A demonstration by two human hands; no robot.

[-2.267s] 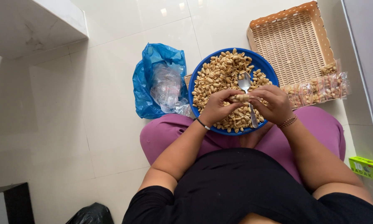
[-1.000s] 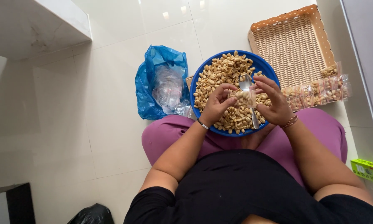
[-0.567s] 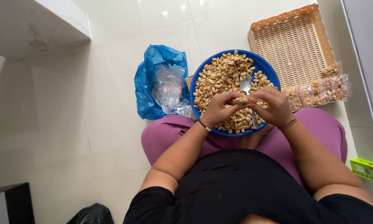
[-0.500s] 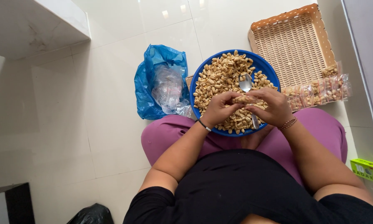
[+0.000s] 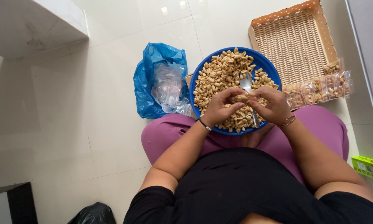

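Both hands (image 5: 245,105) pinched together on small peanut packet (image 5: 241,98); blue bowl (image 5: 203,70) remained heaped, several filled packets (image 5: 319,89) beside basket (image 5: 294,41)

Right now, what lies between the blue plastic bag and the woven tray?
In the head view, the blue bowl of peanuts, with a spoon in it, sits between blue plastic bag and woven tray.
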